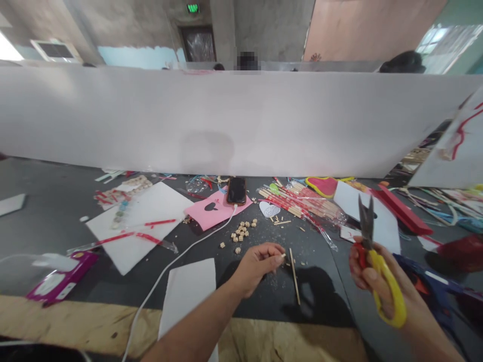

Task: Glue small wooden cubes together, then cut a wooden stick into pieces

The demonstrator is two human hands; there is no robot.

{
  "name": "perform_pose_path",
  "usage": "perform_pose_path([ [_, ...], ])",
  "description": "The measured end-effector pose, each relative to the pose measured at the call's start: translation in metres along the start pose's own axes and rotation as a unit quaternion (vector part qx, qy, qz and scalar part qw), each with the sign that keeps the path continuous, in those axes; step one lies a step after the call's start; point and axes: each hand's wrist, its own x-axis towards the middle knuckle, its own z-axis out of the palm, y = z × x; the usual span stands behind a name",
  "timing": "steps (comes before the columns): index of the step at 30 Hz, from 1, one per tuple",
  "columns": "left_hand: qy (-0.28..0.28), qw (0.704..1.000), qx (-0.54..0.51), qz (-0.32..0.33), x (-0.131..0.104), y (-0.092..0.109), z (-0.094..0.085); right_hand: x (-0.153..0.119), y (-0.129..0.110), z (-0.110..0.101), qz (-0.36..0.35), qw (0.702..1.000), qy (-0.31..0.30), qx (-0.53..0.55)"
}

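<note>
Between the thumb and fingertips of my left hand [260, 264] is a small pale piece of wooden stick [283, 256]. My right hand [372, 274] holds scissors [390, 296] with yellow and red handles, their blades slightly apart and pointing up. On the dark table below, a thin wooden stick [295, 276] lies just right of my left hand. Small offcuts and crumbs are scattered around it. Past my left hand sits a cluster of small pale wooden cubes [240, 231].
A phone [236, 191] on pink paper [206, 211] trails a white cable [181, 256]. Packaged chopsticks [302, 201] lie farther back. White boards [188, 291] are at the left, a purple box [64, 279] beyond. A blue glue gun [433, 281] lies right. A tall white panel [241, 120] borders the table.
</note>
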Motion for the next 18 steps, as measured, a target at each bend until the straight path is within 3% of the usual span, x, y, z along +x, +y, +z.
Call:
perform_pose_path([
  [4, 0.06, 0.996, -0.07, 0.002, 0.004, 0.003, -0.004, 0.012, -0.013, 0.024, -0.029, 0.991, -0.085, -0.097],
  [9, 0.132, 0.983, -0.12, 0.034, 0.009, 0.01, -0.014, 0.025, -0.028, 0.057, -0.091, 0.943, -0.206, -0.245],
  [18, 0.14, 0.984, -0.098, 0.049, 0.016, 0.001, -0.015, 0.024, -0.018, 0.076, -0.148, 0.917, -0.221, -0.298],
])
